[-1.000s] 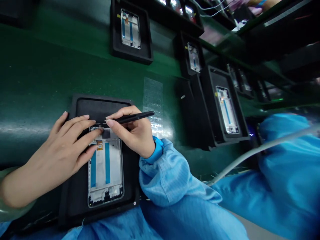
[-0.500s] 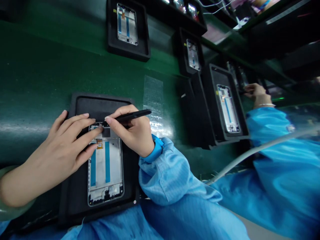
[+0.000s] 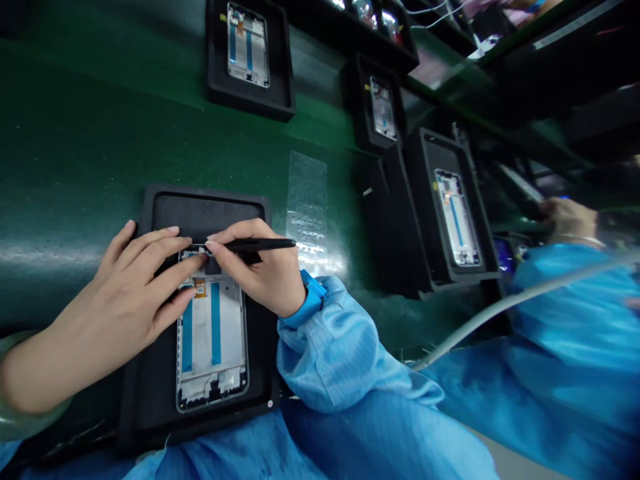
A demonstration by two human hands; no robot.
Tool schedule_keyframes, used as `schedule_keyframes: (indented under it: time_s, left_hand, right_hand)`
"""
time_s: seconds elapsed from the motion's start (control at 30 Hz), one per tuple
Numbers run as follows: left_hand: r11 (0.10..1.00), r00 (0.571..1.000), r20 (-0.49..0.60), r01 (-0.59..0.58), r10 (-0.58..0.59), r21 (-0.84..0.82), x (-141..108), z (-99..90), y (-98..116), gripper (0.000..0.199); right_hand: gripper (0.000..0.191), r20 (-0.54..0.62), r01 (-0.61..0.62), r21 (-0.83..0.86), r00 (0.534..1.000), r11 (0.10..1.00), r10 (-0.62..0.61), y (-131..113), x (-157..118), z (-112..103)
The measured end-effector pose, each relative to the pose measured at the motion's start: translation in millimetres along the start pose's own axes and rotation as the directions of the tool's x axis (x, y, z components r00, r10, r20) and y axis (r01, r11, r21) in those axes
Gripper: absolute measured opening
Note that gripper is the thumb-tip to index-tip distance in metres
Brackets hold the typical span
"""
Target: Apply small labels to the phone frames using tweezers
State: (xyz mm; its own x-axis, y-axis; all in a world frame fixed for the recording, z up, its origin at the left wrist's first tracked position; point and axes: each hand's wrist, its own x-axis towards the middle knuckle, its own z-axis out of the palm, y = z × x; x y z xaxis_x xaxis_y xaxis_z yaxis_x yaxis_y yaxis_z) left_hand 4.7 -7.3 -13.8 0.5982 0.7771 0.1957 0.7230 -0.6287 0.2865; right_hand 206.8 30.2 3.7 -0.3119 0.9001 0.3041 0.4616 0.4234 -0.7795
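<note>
Green belt (image 3: 75,133), blue-striped phone frame (image 3: 211,333) in tray (image 3: 200,200), left hand (image 3: 125,280) pressing it, right hand (image 3: 263,273) pinching black stylus (image 3: 260,245)

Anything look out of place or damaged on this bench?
Nothing stands out. The phone frame lies squarely in its black tray, held by the left hand, with the right hand's black pen-shaped tool at its top edge. The other frames sit in their trays too.

Green assembly-line belt (image 3: 75,133), black trays (image 3: 205,215) set along it, clear plastic sheet (image 3: 307,200) lying flat between them
</note>
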Motion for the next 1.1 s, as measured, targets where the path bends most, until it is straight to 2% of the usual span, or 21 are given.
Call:
schedule_keyframes:
  time_s: [0.13, 0.27, 0.37, 0.47, 0.63, 0.83, 1.0, 1.1]
  left_hand:
    - [1.0, 1.0, -0.005, -0.006, 0.006, 0.011, 2, -1.4, 1, 0.043]
    - [1.0, 1.0, 0.006, 0.015, -0.015, 0.001, 4, -4.2, 5, 0.04]
    - [0.999, 0.999, 0.005, 0.035, -0.035, -0.009, 5, -4.6, 7, 0.039]
    - [0.999, 0.999, 0.004, 0.042, -0.042, -0.012, 4, -3.6, 6, 0.041]
    - [1.0, 1.0, -0.001, 0.023, -0.023, -0.007, 4, -1.8, 4, 0.041]
    - [1.0, 1.0, -0.008, 0.029, -0.029, -0.003, 5, -1.6, 5, 0.04]
    - [1.0, 1.0, -0.022, 0.014, -0.013, 0.011, 5, -2.3, 4, 0.04]
    - [1.0, 1.0, 0.0, 0.023, -0.023, -0.001, 4, -2.9, 5, 0.04]
  right_hand:
    - [0.005, 0.0, 0.084, 0.021, 0.996, 0.996, -0.084, 2, -1, 1]
    - [0.009, -0.086, -0.015, 0.101, 0.996, 0.995, 0.023, 6, 1, -2]
    - [0.01, -0.043, -0.043, 0.134, 0.998, 0.99, 0.05, 8, 3, -3]
    - [0.009, -0.011, -0.011, 0.093, 1.0, 0.996, 0.012, 8, 3, -2]
    - [0.006, -0.045, 0.042, 0.041, 0.998, 0.998, -0.04, 9, 3, -1]
    - [0.006, 0.013, 0.008, -0.015, 1.0, 1.0, -0.007, 2, 5, -3]
    - [0.002, 0.068, 0.061, -0.117, 0.996, 0.991, -0.053, -6, 7, -4]
    - [0.008, 0.033, -0.054, 0.028, 0.998, 0.998, 0.053, 3, 6, -5]
